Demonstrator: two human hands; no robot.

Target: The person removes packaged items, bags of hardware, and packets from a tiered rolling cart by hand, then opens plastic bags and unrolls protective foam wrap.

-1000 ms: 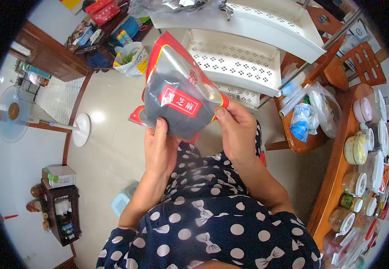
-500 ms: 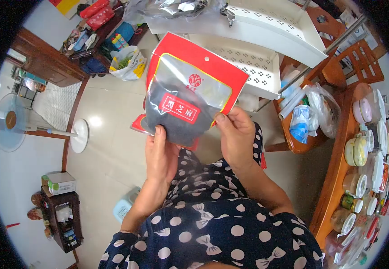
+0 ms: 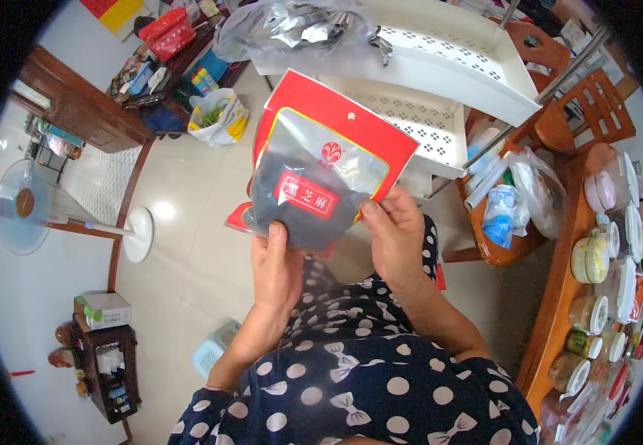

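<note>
A red and clear packet (image 3: 314, 167) with dark contents and a red label is held up in front of me, its red top edge turned away. At its lower left, my left hand (image 3: 275, 271) grips it with the thumb on the front. Thumb and fingers of my right hand (image 3: 394, 233) pinch the packet's right edge. A red-edged part (image 3: 240, 218) sticks out behind the packet at the lower left; whether it is a second packet I cannot tell. The packet's dark part bulges near my left thumb.
Beyond the packet stands a white tiered rack (image 3: 440, 63) with a plastic bag (image 3: 292, 30) on top. Jars and lidded containers (image 3: 590, 259) crowd the wooden table (image 3: 551, 311) at right. Bags lie on a chair (image 3: 495, 256). A fan (image 3: 25, 204) stands left, a light-blue stool (image 3: 214, 348) below.
The packet's top, bent and seen at an angle a second ago, is now spread flat with its red header facing me. Both hands keep their grip; the view has shifted slightly.
</note>
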